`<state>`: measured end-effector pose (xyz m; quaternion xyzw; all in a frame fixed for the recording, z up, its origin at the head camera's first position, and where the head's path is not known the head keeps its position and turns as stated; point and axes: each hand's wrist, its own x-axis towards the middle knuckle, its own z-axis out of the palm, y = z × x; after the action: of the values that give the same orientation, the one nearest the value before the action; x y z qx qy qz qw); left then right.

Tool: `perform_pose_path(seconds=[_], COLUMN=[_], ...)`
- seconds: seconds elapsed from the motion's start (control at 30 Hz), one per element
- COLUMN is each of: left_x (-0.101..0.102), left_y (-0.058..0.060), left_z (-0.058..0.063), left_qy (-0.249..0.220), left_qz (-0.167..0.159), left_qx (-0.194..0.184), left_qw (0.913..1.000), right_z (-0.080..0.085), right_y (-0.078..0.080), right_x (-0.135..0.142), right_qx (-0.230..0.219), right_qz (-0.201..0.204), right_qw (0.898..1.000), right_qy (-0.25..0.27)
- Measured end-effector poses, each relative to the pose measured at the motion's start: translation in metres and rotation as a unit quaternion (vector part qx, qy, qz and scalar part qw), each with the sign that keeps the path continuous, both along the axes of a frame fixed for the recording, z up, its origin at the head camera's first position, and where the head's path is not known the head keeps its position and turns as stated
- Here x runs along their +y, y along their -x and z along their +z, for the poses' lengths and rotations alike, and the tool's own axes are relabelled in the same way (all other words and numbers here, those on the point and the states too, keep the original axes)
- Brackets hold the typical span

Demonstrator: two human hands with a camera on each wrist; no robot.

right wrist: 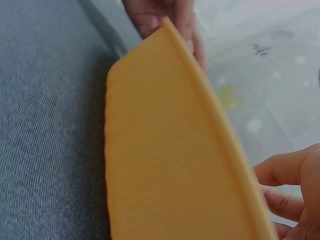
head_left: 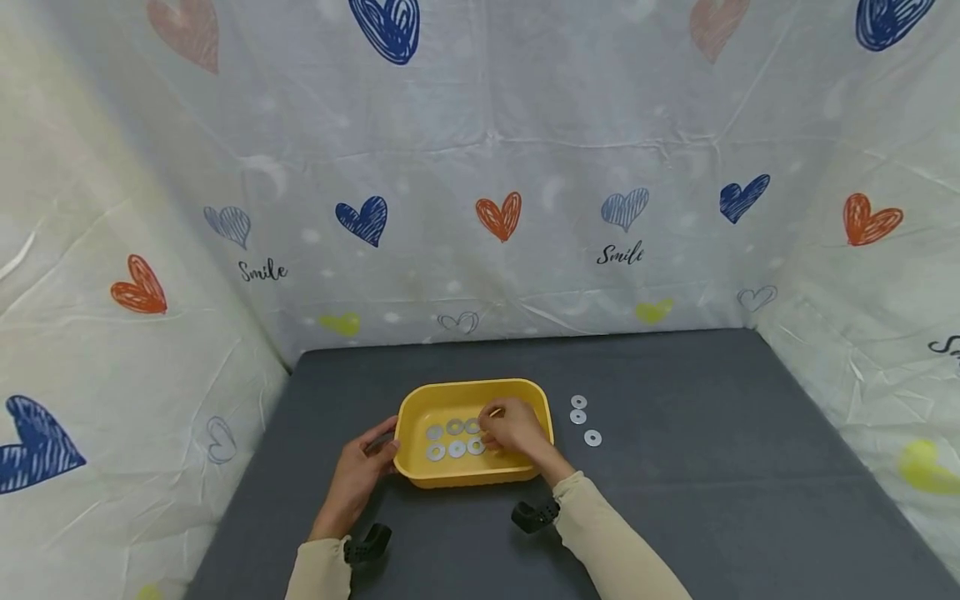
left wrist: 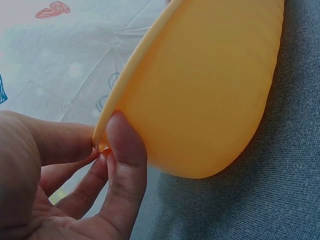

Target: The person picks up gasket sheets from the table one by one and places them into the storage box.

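A yellow plastic tray (head_left: 471, 479) sits on the dark grey tabletop. Inside it, several flat metal washers (head_left: 457, 449) lie in two rows. My left hand (head_left: 357, 475) pinches the tray's left rim between thumb and fingers, as the left wrist view shows up close with the tray wall (left wrist: 200, 90). Over the right part of the tray floor, my right hand (head_left: 516, 429) reaches down with bent fingers beside the rows. Whether a washer is between its fingertips is hidden; in the right wrist view the tray's side (right wrist: 160, 140) covers them.
Three loose washers (head_left: 592, 437) lie on the table (head_left: 697, 467) just right of the tray. A white cloth (head_left: 555, 167) printed with hearts hangs behind the table and along both sides. Each wrist wears a black band (head_left: 367, 544).
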<state>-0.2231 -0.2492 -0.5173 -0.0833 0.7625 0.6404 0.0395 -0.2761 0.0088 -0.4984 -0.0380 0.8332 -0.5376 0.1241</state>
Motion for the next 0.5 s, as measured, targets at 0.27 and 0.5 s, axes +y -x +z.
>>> perform_pose_path(seconds=[0.27, 0.5], left_x=[0.0, 0.0], left_y=[0.0, 0.002], left_z=[-0.002, -0.002], left_qy=[-0.001, 0.006], left_qz=[-0.002, 0.009], left_qx=[0.001, -0.001], left_qw=[1.0, 0.9999], right_z=[0.014, 0.023], right_y=[-0.009, -0.013], right_x=[0.011, 0.024], right_qx=[0.014, 0.048], right_qz=[0.01, 0.0], right_qw=[0.994, 0.988], right_qy=[0.105, 0.145])
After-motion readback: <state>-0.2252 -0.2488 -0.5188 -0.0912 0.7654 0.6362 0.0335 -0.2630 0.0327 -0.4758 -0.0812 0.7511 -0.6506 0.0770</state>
